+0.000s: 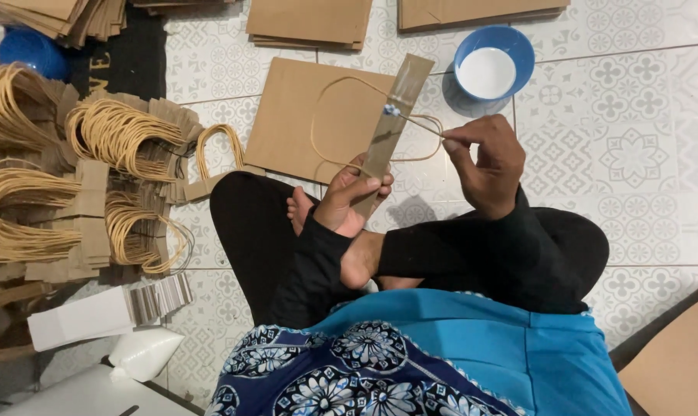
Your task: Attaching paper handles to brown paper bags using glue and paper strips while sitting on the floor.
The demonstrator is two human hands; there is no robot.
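Note:
My left hand (350,196) grips the lower end of a long brown paper strip (395,115) held upright over my crossed legs. A dab of white glue sits on the strip near its upper half. My right hand (484,158) pinches the end of a tan twisted-paper cord (341,115) at the strip's right side. The cord loops out to the left over a flat brown paper bag (303,115) lying on the tiled floor. A blue bowl (494,65) with white glue stands beyond my right hand.
Piles of finished cord handles on paper strips (64,169) fill the left side. Stacks of flat brown bags (310,19) lie along the top. A bundle of cut strips (110,308) and a white plastic pouch (145,353) rest at lower left. Brown card (676,362) lies at lower right.

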